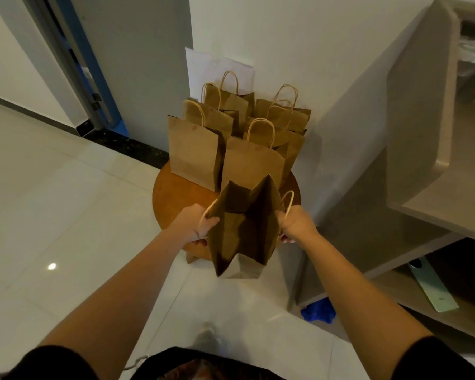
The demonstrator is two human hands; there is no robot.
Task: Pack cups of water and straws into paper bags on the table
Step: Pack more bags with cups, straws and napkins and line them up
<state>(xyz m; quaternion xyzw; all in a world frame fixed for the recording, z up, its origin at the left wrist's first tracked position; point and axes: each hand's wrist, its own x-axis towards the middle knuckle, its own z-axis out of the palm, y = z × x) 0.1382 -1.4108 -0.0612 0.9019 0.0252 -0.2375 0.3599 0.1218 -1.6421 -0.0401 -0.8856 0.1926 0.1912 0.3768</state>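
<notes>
Here, nearest the camera, the left hand (196, 222) and the right hand (295, 224) each grip one side of an open brown paper bag with twisted paper handles (243, 229), fingers curled round its upper edges and pulling the mouth wide. The bag hangs at the near edge of a small round wooden table (176, 193); its inside is dark and shows no contents. Behind it on the table, several more brown paper bags (195, 154) stand upright, close together, against a white wall (299, 50).
</notes>
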